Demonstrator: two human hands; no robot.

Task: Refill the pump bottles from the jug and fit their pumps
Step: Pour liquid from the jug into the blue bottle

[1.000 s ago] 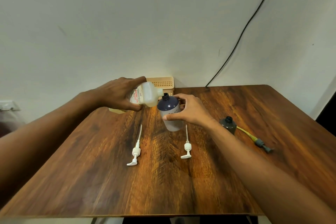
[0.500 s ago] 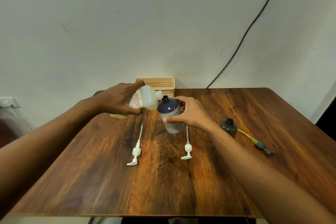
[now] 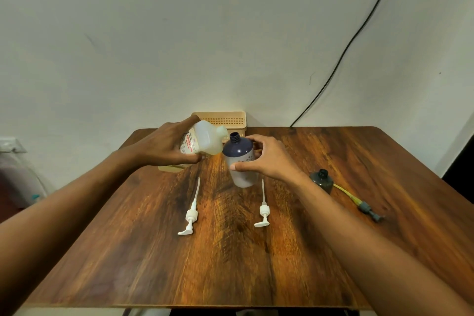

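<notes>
My left hand (image 3: 164,146) grips a translucent white jug (image 3: 205,140) with a red-lettered label, tipped sideways so its spout points right at the open neck of a dark blue pump bottle (image 3: 239,159). My right hand (image 3: 269,159) holds that bottle by its side, standing on the wooden table (image 3: 230,264). Two white pumps lie on the table in front: one pump (image 3: 191,215) at the left, the other pump (image 3: 263,210) at the right. A second, dark grey bottle (image 3: 322,181) stands open to the right, with a yellow-tubed grey pump (image 3: 359,201) lying beside it.
A beige perforated basket (image 3: 223,120) sits against the wall behind the jug. A black cable (image 3: 341,56) runs down the wall to the table's back edge. A pale yellow object (image 3: 170,168) lies under my left hand.
The jug's spout has lifted slightly and sits a little apart from the blue bottle's neck. The view has tilted up a little. Both hands keep their grips.
</notes>
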